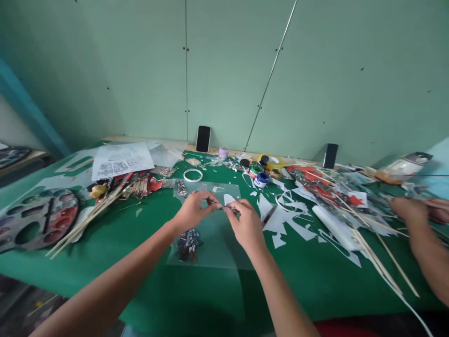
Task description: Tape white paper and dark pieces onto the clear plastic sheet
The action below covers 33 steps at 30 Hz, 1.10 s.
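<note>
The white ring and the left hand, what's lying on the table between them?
In the head view, a small dark patterned cut-out piece lies on a clear plastic sheet between the white ring and the left hand.

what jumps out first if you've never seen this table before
Mid-frame, the left hand and right hand pinch a small thin piece between them over a clear sheet. Around them the green table is littered with white paper scraps, with a paint palette at far left. Another person's hand works at far right.
</note>
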Motion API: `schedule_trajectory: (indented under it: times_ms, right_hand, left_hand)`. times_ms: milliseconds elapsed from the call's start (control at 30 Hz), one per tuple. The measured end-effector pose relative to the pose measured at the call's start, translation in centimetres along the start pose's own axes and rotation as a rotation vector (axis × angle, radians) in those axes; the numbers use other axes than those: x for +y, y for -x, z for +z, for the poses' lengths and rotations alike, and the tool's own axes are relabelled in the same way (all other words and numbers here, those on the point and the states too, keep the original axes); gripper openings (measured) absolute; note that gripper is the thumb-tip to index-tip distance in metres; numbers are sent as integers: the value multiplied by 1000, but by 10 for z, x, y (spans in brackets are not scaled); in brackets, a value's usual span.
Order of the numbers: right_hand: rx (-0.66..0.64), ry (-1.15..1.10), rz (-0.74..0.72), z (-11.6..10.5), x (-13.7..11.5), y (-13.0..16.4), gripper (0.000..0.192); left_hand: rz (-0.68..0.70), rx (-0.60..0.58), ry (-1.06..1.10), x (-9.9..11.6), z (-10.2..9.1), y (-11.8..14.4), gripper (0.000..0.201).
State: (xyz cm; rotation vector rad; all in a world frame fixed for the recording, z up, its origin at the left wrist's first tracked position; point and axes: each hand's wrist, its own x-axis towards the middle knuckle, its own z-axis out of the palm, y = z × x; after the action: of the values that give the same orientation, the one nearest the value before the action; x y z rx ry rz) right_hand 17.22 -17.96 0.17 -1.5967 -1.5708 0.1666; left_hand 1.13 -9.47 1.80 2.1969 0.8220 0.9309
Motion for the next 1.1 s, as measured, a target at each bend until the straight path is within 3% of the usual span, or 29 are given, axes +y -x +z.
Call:
schedule_trajectory:
  times_ms: [133,267,333,433,533,733,900,1000,1100]
  right_hand:
    - [-64,-174,152,-24,-6,35,36]
    - [11,-358,399,-46,1,78,44]
    - [40,-436,481,-55,5,98,50]
    - [102,-471,514,-64,8,119,47]
    - [85,-368,477,-65,12,124,31]
    - [-61,-70,335,-33,11,87,16]
    - [-141,133,242,11,-6,42,15]
    - [-96,323,111,34,-7,17,35]
    - [-107,301,-100,57,-3,-11,46]
  left_hand:
    - [28,-90,-137,31,5,36,23]
    - [111,-353,-554,42,18,79,76]
    - [102,-393,-685,39,21,94,70]
    - [81,-359,-692,35,16,101,39]
    - [-27,-243,-608,34,4,96,40]
    - [-170,-39,-452,30,-15,90,40]
    - [-128,23,-239,25,-22,89,40]
    - [-103,27,-301,29,-24,89,38]
    - [-18,3,-360,35,-22,89,38]
